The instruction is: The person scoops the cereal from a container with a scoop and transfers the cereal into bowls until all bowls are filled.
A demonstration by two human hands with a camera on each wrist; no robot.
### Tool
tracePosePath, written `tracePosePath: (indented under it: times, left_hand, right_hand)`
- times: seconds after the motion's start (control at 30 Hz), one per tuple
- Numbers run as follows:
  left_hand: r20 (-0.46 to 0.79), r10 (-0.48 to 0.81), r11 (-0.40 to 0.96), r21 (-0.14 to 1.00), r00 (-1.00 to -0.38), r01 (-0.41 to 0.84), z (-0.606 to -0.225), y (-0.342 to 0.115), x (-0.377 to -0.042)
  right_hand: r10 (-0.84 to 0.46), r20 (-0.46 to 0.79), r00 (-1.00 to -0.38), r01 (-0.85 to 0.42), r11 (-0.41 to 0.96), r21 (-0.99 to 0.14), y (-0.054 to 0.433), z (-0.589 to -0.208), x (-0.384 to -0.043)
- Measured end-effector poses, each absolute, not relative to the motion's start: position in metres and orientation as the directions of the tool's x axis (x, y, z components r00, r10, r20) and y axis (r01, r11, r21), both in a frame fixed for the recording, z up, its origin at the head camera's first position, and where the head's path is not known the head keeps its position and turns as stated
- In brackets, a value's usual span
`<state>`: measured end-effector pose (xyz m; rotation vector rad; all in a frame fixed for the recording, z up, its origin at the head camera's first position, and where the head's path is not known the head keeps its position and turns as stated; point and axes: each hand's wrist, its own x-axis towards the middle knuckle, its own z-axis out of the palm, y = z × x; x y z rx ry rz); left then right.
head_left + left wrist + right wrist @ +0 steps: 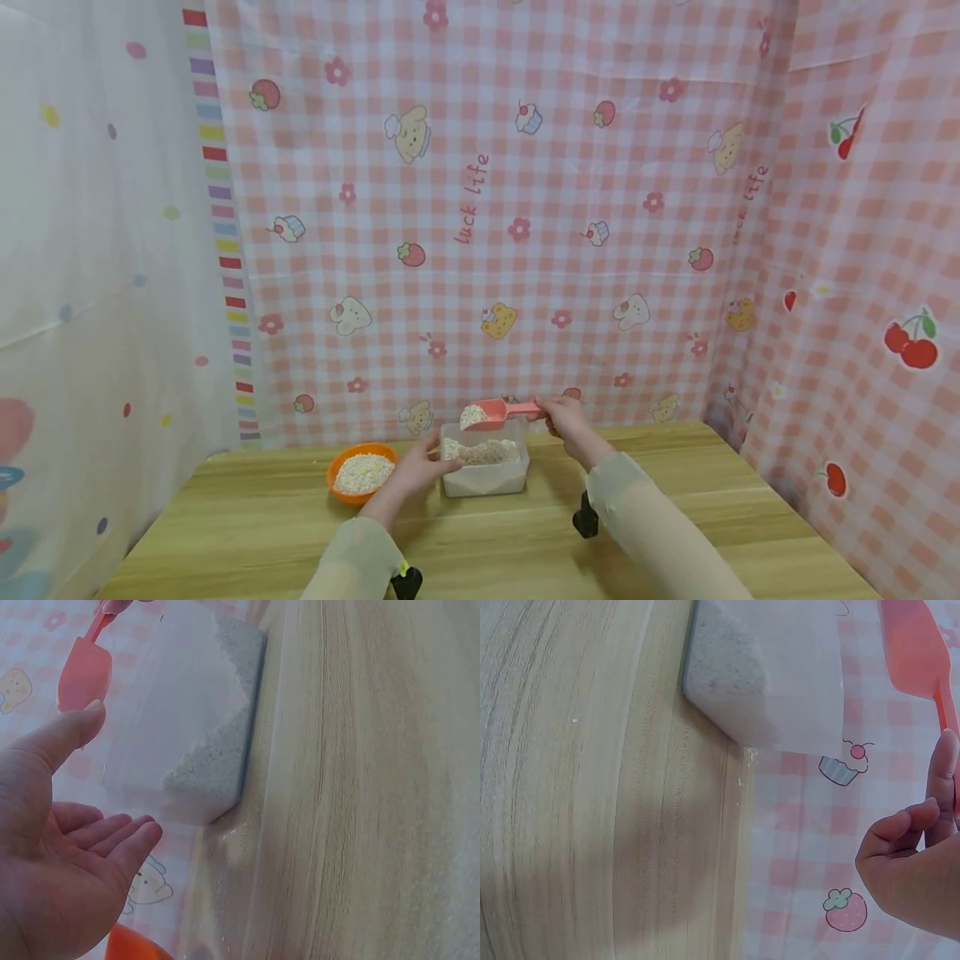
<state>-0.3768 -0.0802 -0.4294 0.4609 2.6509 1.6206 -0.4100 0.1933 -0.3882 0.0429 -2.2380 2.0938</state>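
Observation:
My right hand (567, 419) grips the handle of a pink scoop (495, 412), whose bowl carries pale flakes that look like oats. The scoop is held above a translucent rectangular container (486, 480), partly filled with the same kind of flakes (487, 452). At the container's left end is my left hand (417, 469), its thumb extended and fingers loosely spread. In the left wrist view those fingers lie beside the container wall; whether they touch it I cannot tell. Left of that hand stands an orange bowl (335, 486) full of pale flakes.
The wooden table (495, 550) carries the container and bowl near its back edge. A pink checked curtain (465, 275) hangs right behind them, with more cloth at both sides. A few crumbs (740, 782) lie on the table beside the container.

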Motion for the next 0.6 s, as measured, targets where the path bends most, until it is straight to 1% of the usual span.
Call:
tracePosePath:
  times: [0.23,0.6]
  left_hand:
    - [0.160,0.245,0.420,0.871,-0.956,0.253,-0.4287,-0.0803,-0.3773]
    - [0.142,0.212,0.411,0.885,-0.967,0.220,-0.4206,-0.0865,-0.3721]
  right_hand:
    - [0.030,0.083,-0.996,-0.081,0.060,-0.995,0.1942,-0.3873,-0.4103]
    - [0.035,0.060,-0.998,-0.059,0.023,-0.998,0.1872,-0.3859,-0.4095]
